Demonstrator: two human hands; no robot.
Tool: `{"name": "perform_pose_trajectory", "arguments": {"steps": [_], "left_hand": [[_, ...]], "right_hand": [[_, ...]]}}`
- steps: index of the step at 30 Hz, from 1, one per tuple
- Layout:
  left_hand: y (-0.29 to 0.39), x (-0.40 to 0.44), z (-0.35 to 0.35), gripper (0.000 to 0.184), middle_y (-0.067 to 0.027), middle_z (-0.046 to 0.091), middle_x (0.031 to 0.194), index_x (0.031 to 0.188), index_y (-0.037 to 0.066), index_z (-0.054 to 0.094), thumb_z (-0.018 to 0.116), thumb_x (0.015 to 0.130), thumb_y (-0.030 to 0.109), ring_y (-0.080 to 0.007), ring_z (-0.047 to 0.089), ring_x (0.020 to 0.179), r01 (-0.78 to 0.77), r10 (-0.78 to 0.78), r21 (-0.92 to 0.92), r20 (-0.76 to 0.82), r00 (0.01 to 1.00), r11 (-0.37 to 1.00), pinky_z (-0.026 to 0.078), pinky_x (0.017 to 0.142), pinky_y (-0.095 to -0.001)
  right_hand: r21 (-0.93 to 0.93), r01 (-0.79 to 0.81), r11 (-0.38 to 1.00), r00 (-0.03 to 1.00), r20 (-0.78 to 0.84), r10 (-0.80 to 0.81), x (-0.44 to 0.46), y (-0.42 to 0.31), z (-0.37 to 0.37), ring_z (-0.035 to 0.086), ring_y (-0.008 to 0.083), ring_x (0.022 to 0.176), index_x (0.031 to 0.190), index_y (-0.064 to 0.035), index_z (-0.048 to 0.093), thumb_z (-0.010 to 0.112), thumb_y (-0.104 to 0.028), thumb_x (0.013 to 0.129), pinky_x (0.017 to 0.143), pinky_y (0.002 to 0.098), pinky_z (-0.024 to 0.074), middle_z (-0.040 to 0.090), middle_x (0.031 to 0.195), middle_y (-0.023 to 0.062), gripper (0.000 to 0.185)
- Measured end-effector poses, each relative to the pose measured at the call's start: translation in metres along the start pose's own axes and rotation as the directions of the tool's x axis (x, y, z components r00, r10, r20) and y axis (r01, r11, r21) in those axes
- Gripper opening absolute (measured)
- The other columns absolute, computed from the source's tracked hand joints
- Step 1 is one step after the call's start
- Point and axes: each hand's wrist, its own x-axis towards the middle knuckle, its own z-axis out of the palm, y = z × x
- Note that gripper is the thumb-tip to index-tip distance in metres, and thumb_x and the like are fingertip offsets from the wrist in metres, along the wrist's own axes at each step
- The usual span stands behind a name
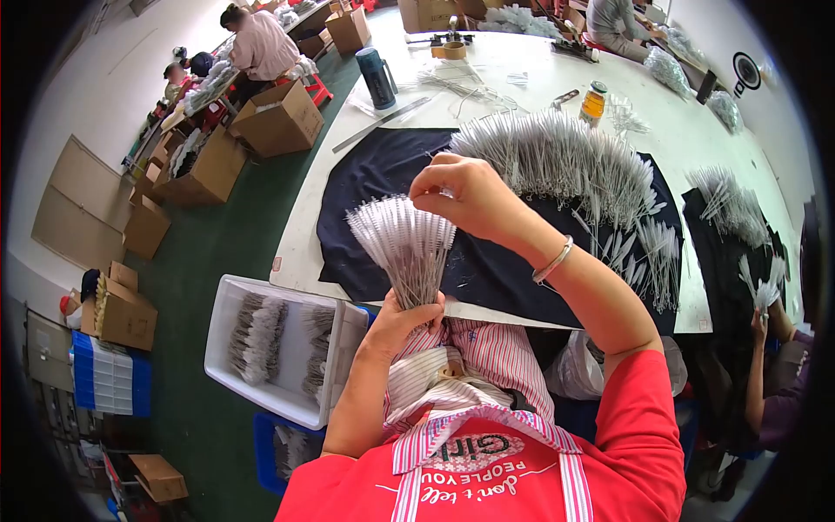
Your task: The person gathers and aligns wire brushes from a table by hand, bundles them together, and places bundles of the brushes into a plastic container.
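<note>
Dark navy cloth (pixel 374 165) covers much of the near part of the white worktop (pixel 300 248); on it, towards the far side, a wide curved heap of white-bristled brushes with thin wire stems (pixel 557 157) lies fanned out, with a looser cluster of the same brushes (pixel 658 261) towards the near right corner; a dark blue cylindrical flask with a handle (pixel 376 78) stands near the left edge, and a long flat metal ruler (pixel 380 124) lies between it and the cloth; a roll of brown tape (pixel 450 52) sits by the far edge; a glass jar with orange-yellow contents (pixel 593 103) stands just behind the heap; a white plastic crate with brushes inside (pixel 270 344) is below the near left corner, beside the left forearm; at the right, a co-worker's hand (pixel 759 326) holds a few brushes.

The left hand (pixel 407 320) is closed round the wire stems of a thick bundle of white-bristled brushes (pixel 403 230), held at the near edge, left of its middle, bristles fanned outward; the right arm reaches in from the right, elbow bent, a metal bangle (pixel 553 261) on the wrist; the right hand (pixel 461 196) is above the cloth at the bundle's upper right, thumb and fingers drawn narrowly together; whether they grip a brush cannot be told.
</note>
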Motion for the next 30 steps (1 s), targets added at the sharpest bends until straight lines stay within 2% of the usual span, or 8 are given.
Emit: {"name": "perform_pose_trajectory", "arguments": {"steps": [5,8,11,13,17,20,23,30], "left_hand": [[0.002,-0.002,0.003,0.014,-0.0066,0.057,0.066,0.083,0.0,0.059,0.066,0.072,0.003,-0.015,0.054,0.057,0.035,-0.036,0.014,0.048,0.998,0.999,0.043,0.049,-0.0273],[0.001,-0.001,0.003,0.019,-0.0061,0.057,0.072,0.088,0.001,0.056,0.067,0.072,0.001,-0.0141,0.055,0.058,0.046,-0.043,-0.035,0.078,0.996,0.998,0.045,0.05,-0.0266],[0.0,0.0,0.006,0.014,-0.0067,0.056,0.066,0.082,0.0,0.058,0.067,0.072,0.003,-0.0144,0.053,0.056,0.017,-0.017,-0.014,0.03,0.999,1.0,0.044,0.05,-0.0276],[-0.004,0.003,0.004,0.015,-0.0067,0.056,0.068,0.082,0.0,0.057,0.066,0.071,0.003,-0.0142,0.053,0.056,0.012,-0.013,-0.037,-0.003,1.0,0.999,0.045,0.05,-0.0277],[-0.005,0.007,0.005,0.015,-0.0063,0.057,0.07,0.082,0.0,0.056,0.066,0.071,0.002,-0.014,0.054,0.056,-0.006,0.005,-0.039,-0.012,1.0,0.999,0.045,0.05,-0.0278],[-0.008,0.01,0.006,0.015,-0.0062,0.057,0.071,0.082,0.0,0.055,0.065,0.071,0.001,-0.0134,0.054,0.056,-0.011,0.01,-0.004,-0.053,0.999,1.0,0.045,0.049,-0.027],[-0.011,0.012,0.004,0.027,-0.0035,0.055,0.074,0.097,0.004,0.047,0.06,0.074,-0.001,-0.0096,0.053,0.058,-0.022,0.027,0.056,-0.079,0.997,0.998,0.044,0.048,-0.0227],[-0.016,0.017,-0.002,0.026,-0.001,0.055,0.072,0.097,0.005,0.046,0.059,0.076,-0.001,-0.0077,0.053,0.055,-0.091,0.143,0.223,-0.228,0.963,0.971,0.044,0.047,-0.0215]], "right_hand": [[0.086,0.033,0.996,0.998,-0.058,-0.028,0.003,0.012,0.001,0.056,0.0145,0.07,0.086,0.0012,0.06,0.06,-0.011,0.083,0.065,0.0288,0.045,0.057,0.074,0.0061,0.013],[0.447,-0.33,0.832,0.898,-0.124,0.423,0.016,0.014,-0.038,0.052,0.0106,0.064,0.087,-0.0002,0.056,0.051,-0.02,0.092,0.058,0.0251,0.044,0.054,0.07,0.0022,0.021],[0.764,0.001,0.645,0.817,-0.373,0.44,0.031,0.022,-0.068,0.063,0.0223,0.089,0.091,0.0,0.054,0.047,-0.025,0.094,0.079,0.0325,0.0526,0.058,0.08,0.0103,0.026],[0.799,0.191,0.57,0.79,-0.47,0.393,0.037,0.022,-0.081,0.061,0.0158,0.066,0.092,-0.0022,0.054,0.046,-0.025,0.094,0.059,0.0254,0.0514,0.055,0.073,0.0059,0.024],[0.737,-0.037,0.675,0.847,-0.335,0.412,0.034,-0.028,-0.056,0.024,0.0039,0.039,0.092,-0.0074,0.056,0.052,-0.03,0.09,0.035,0.0199,0.0187,0.037,0.056,-0.0047,0.023],[0.273,-0.119,0.955,0.985,-0.092,0.148,0.026,-0.04,-0.016,0.061,0.0188,0.065,0.086,-0.0025,0.065,0.07,-0.036,0.075,0.064,0.0325,0.0495,0.062,0.072,0.0116,0.036],[-0.31,-0.033,0.95,0.999,-0.046,0.02,0.016,-0.042,0.016,0.063,0.0258,0.061,0.088,-0.0071,0.066,0.07,-0.033,0.073,0.062,0.0337,0.0495,0.063,0.066,0.0122,0.03],[0.007,-0.082,0.997,0.966,-0.246,0.082,0.024,-0.023,0.017,0.063,0.03,0.064,0.079,-0.0057,0.066,0.064,-0.027,0.078,0.058,0.0382,0.0499,0.063,0.068,0.0154,0.022]]}}
